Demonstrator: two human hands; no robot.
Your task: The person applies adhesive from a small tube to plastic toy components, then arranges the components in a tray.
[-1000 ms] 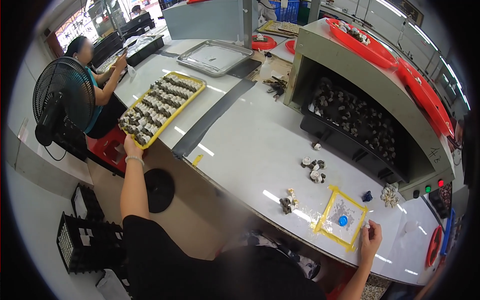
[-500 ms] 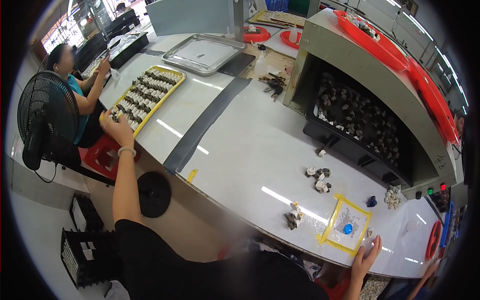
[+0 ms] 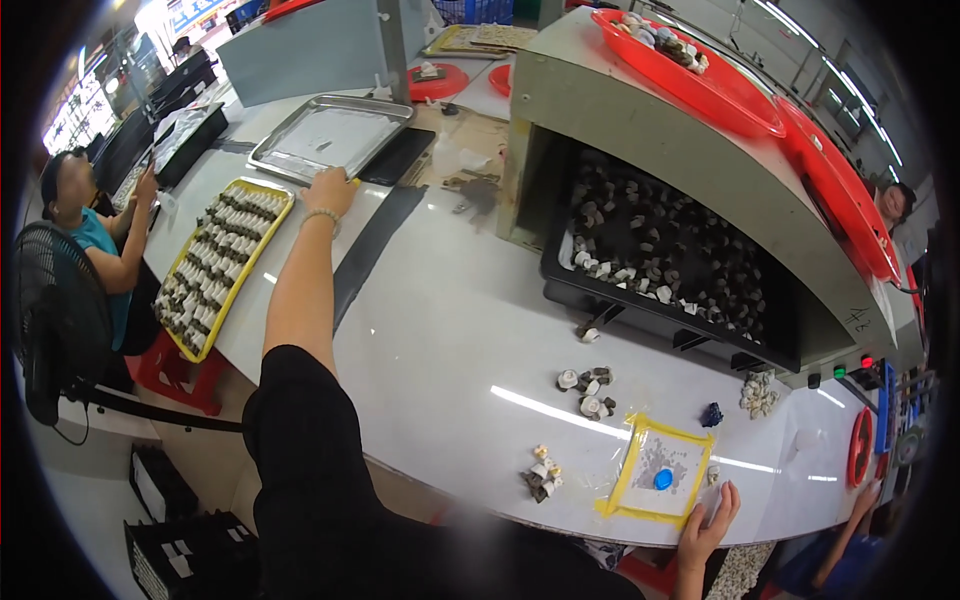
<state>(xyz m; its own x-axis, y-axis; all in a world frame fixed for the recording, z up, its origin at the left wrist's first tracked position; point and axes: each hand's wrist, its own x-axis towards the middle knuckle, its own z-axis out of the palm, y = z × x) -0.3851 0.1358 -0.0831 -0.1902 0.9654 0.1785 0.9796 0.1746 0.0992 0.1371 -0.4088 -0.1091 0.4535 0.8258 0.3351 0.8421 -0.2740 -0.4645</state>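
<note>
My left hand [image 3: 333, 192] is stretched forward at the near edge of a silver metal tray [image 3: 300, 165]. Its fingers are curled, their tips hidden; a small yellow patch shows beside them. A yellow-rimmed tray [image 3: 238, 300], filled with rows of small white and dark pieces, lies to its left. My right hand [image 3: 708, 525] rests at the table's front edge, fingers apart and holding nothing. Beside it are a yellow-taped square [image 3: 622, 480] and a round blue thing [image 3: 663, 479] inside that square. Small clusters of white and dark pieces [image 3: 590, 392] lie farther left.
A grey housing [image 3: 640, 85] stands over a black bin [image 3: 600, 285] of dark and white pieces. Red trays [image 3: 740, 118] sit on top. A fan [image 3: 55, 320] and a seated person [image 3: 108, 250] are at the left. Black crates [image 3: 200, 560] stand below.
My left hand has moved from the yellow-rimmed tray's near end, forward and right, to the metal tray. The view has shifted. My right hand stays beside the taped square.
</note>
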